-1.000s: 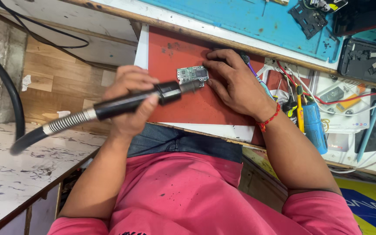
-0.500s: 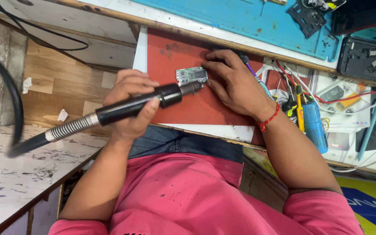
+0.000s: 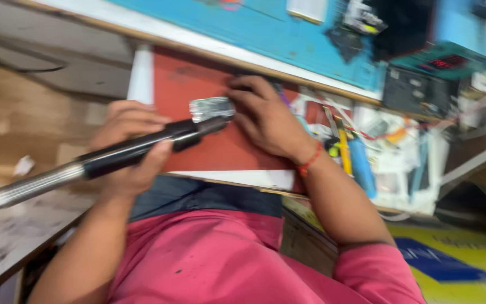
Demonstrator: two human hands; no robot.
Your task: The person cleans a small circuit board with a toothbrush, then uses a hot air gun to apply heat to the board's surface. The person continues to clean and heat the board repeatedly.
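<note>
Left hand [image 3: 127, 146] clenched around a black hot-air wand [image 3: 142, 147], nozzle at the silver circuit board [image 3: 212, 107]. Right hand [image 3: 268, 121], at three o'clock of the board, pins it on the red mat [image 3: 226, 146]. Work appears mid-course: board still on mat, blur hides any detail of progress.

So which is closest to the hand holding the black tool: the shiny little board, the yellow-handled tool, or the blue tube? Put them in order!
From the left hand, in the head view:
1. Shiny little board, just past its fingers, on the red mat.
2. Yellow-handled tool, beyond the other wrist.
3. Blue tube, right beside that tool, slightly farther.
</note>
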